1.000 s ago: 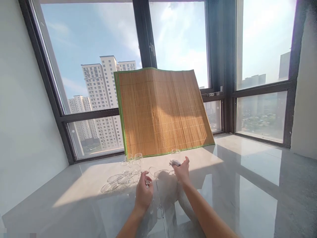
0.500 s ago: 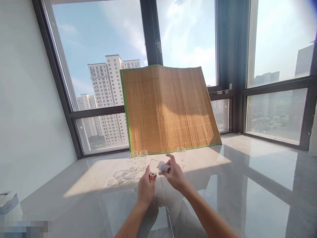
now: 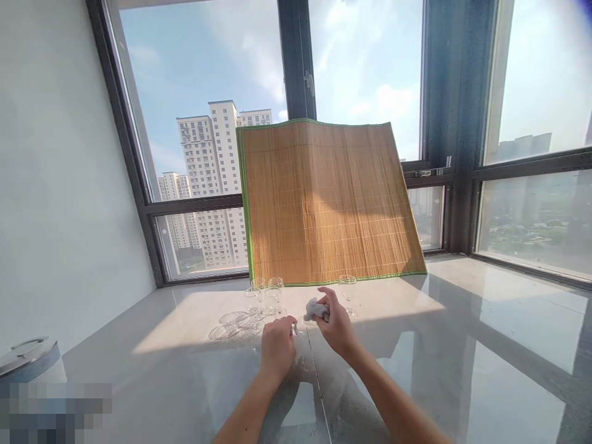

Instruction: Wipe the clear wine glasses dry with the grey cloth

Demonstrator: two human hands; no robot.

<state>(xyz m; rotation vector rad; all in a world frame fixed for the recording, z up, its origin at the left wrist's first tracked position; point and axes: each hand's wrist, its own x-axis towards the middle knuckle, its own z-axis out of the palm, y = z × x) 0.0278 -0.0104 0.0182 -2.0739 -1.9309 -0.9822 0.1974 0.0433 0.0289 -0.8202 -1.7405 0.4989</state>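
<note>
My left hand (image 3: 279, 348) is closed round a small clear stemmed glass (image 3: 301, 323), now tipped sideways and pointing toward my right hand. Most of the glass is hard to make out against the pale surface. In my right hand (image 3: 338, 327) is a bunched white cloth (image 3: 316, 309), pinched by the fingers right at the glass; whether it touches the rim I cannot tell. Left of my hands, several clear stemmed glasses (image 3: 274, 297) stand in a cluster. One more stemmed glass (image 3: 348, 290) stands just behind my right hand.
A bamboo mat (image 3: 324, 203) with green edging leans against the window frame (image 3: 298, 61) behind the glasses. All this stands on a glossy grey sill (image 3: 185, 382) with a thin seam. A lidded container (image 3: 32, 357) is at the lower left.
My left hand has turned over, so its back now shows and the glass has gone from upright to tilted sideways. The right hand keeps the cloth by it. The view has shifted slightly left.
</note>
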